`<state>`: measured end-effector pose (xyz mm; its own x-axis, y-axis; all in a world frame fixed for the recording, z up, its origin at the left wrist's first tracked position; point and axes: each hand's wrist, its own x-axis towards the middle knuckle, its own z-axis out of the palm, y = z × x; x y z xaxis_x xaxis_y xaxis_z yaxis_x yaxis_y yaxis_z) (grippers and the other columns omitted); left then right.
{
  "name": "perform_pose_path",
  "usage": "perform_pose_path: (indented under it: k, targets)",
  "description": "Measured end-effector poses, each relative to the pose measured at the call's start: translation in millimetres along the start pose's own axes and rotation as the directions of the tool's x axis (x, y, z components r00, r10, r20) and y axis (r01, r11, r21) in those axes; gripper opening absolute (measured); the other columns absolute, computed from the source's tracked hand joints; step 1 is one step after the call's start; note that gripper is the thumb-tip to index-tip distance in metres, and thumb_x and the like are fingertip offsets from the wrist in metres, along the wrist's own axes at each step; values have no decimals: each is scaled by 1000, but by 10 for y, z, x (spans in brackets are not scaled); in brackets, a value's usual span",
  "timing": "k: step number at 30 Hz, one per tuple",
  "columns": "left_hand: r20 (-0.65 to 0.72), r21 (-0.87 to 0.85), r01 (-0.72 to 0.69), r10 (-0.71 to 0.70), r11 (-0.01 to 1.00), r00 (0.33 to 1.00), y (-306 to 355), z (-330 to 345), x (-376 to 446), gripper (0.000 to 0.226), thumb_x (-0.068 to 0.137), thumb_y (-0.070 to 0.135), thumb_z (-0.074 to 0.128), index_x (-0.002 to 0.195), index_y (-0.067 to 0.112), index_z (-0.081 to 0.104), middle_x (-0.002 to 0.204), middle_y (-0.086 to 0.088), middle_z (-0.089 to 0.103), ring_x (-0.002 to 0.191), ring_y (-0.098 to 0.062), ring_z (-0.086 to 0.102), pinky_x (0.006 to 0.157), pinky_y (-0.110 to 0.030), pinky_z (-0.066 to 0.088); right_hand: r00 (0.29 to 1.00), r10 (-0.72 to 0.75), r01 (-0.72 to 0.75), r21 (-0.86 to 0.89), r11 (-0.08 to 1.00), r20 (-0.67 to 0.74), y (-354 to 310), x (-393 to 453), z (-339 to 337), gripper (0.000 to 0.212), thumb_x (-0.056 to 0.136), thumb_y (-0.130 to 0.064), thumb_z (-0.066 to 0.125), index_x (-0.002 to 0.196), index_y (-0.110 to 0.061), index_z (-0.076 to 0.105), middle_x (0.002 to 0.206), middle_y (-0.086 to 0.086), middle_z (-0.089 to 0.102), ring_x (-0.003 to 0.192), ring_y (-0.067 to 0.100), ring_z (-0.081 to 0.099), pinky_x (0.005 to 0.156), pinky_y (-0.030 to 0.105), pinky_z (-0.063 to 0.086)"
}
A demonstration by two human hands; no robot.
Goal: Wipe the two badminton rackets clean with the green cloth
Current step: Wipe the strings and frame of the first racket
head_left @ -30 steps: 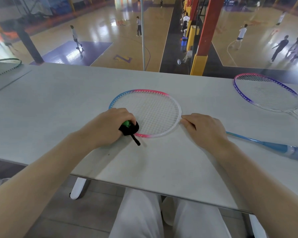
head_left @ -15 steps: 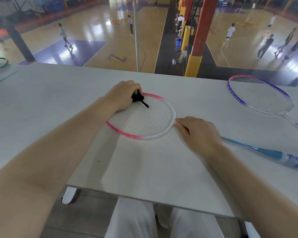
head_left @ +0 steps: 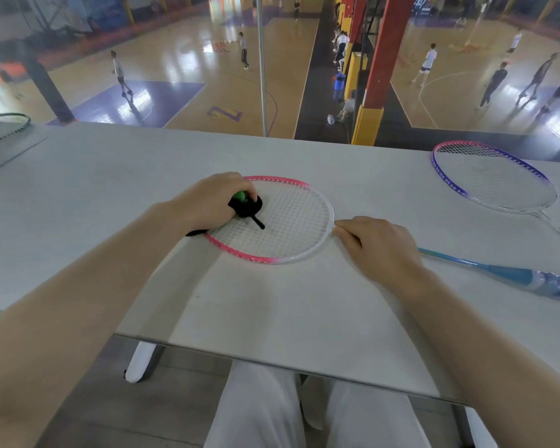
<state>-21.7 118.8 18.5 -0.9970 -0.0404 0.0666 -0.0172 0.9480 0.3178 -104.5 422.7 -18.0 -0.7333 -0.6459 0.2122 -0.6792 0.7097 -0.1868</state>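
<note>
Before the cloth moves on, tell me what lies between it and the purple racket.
Nothing visible blocks the way. The left hand grips the cloth on the pink racket; bare table separates that from the purple racket. The right hand sits nearer, off that line.
</note>
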Motion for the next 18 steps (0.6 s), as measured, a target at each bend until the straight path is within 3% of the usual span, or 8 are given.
perform_pose_path:
  k: [4,6,8,13,18]
  targets:
    - [35,-43,-27,29,999,999,63,-41,-496,56,67,-10,50,108,26,65,109,12,58,105,-9,52,96,-26,41,1000,4,-4,25,1000,2,-3,-15,-11,35,102,-46,33,106,-38,66,89,-11,61,89,17,60,66,31,35]
    - [51,-70,-30,34,997,998,99,-62,-691,50,71,-8,55,107,26,65,106,16,57,101,-4,51,92,-12,36,1000,-2,2,22,1000,7,6,-16,-16,34,101,-46,33,102,-36,66,86,-11,59,87,17,60,65,31,35]
    - [57,-57,-30,34,998,998,117,-69,-753,48,73,-7,57,108,25,66,105,17,56,100,-3,49,89,-8,33,1000,-9,9,23,1000,6,7,-18,-16,34,101,-46,34,96,-34,65,82,-10,58,84,17,59,64,31,36]
    - [-84,-22,10,-12,1000,996,46,43,-557,50,72,-5,54,105,32,65,108,10,60,106,-15,53,95,-34,43,1000,-8,7,29,1000,9,2,-27,-28,37,100,-46,32,98,-31,66,82,-10,59,80,15,58,70,33,48]
    - [-202,79,151,-133,985,970,-196,78,-199,47,76,-5,55,111,25,64,108,0,58,104,-27,51,90,-42,43,1000,-8,8,25,1000,-1,9,-28,-15,39,98,-50,35,89,-24,63,72,-5,53,71,15,55,69,33,49]
